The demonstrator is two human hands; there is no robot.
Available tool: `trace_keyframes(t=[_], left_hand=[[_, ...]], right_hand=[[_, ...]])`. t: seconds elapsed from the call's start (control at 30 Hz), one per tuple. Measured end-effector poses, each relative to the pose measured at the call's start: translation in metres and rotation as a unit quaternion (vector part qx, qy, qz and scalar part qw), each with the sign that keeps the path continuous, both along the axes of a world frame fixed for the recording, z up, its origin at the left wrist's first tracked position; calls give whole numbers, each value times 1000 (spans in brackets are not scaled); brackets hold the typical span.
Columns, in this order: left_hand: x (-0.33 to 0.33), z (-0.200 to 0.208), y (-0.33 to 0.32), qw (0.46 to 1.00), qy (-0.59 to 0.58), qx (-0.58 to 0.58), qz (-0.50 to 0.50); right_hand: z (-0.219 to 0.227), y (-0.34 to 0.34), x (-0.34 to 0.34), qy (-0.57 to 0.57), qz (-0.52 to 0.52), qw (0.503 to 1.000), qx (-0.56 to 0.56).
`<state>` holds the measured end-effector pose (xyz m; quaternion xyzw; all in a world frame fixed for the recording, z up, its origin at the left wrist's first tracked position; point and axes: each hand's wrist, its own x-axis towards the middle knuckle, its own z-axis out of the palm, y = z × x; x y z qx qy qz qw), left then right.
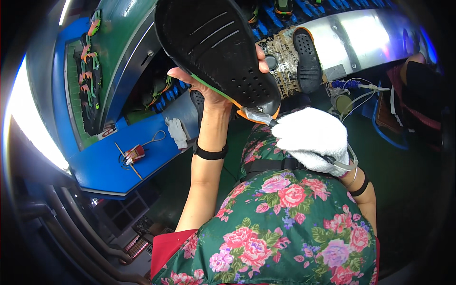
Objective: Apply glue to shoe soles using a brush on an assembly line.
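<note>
My bare left hand (209,88) is closed on the edges of a large black shoe sole (223,52), held up with its grooved and perforated face toward me. Green and orange trim runs along the sole's rim. In a white knit glove, my right hand (311,137) is closed around a slim tool (259,117) with a dark shaft and a shiny, pale flat tip; its exact kind is unclear. That tip touches or nearly touches the orange trim at the sole's narrow lower end. The gloved fingers hide the tool's handle.
Another black sole (308,59) lies on a bench section covered with printed tape (285,59). On the blue table (95,166) at left are a white glove (176,132) and a red roll with a stick (135,154). Thin tubing (351,102) hangs at right.
</note>
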<state>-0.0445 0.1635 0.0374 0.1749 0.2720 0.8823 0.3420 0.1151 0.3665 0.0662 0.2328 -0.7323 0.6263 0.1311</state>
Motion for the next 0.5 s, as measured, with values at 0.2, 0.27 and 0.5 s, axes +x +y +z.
trace_keyframes(t=[0.2, 0.27, 0.5], left_hand=[[-5, -7, 6, 997, 57, 41, 20], [-5, -7, 5, 998, 47, 26, 27], [-1, -3, 1, 999, 7, 30, -23]], right_hand=[[-1, 1, -1, -11, -6, 999, -44], [-4, 1, -2, -23, -38, 997, -66], [-10, 0, -4, -27, -49, 998, -9]])
